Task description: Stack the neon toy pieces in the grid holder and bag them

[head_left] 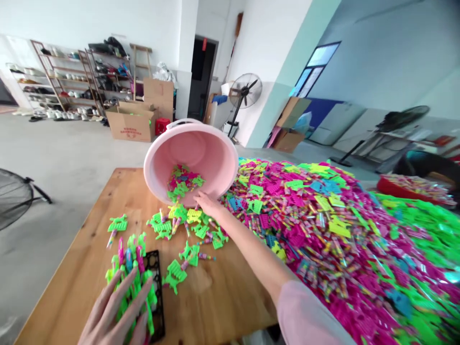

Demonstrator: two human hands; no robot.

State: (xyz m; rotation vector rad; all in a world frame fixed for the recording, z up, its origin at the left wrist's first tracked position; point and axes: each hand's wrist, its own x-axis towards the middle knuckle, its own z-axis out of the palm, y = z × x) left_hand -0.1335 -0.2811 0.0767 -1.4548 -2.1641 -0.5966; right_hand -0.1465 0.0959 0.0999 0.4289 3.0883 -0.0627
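Observation:
A pink bucket (215,148) lies tipped on its side on the wooden table (215,302), with small plastic toys (181,182) inside its mouth. My right hand (206,202) reaches to the bucket's lower rim, fingers curled among the toys there. Green, pink and yellow toy pieces (187,225) lie scattered in front of the bucket. My left hand (115,311) lies with fingers spread on a row of toys standing in a black tray (158,287) near the table's front edge.
A huge heap of pink, green and yellow toys (323,230) covers the table's right side. A red basin (395,189) sits far right. Cardboard boxes (131,122), shelves, and standing fans (244,93) are across the floor. A fan guard (14,196) stands left.

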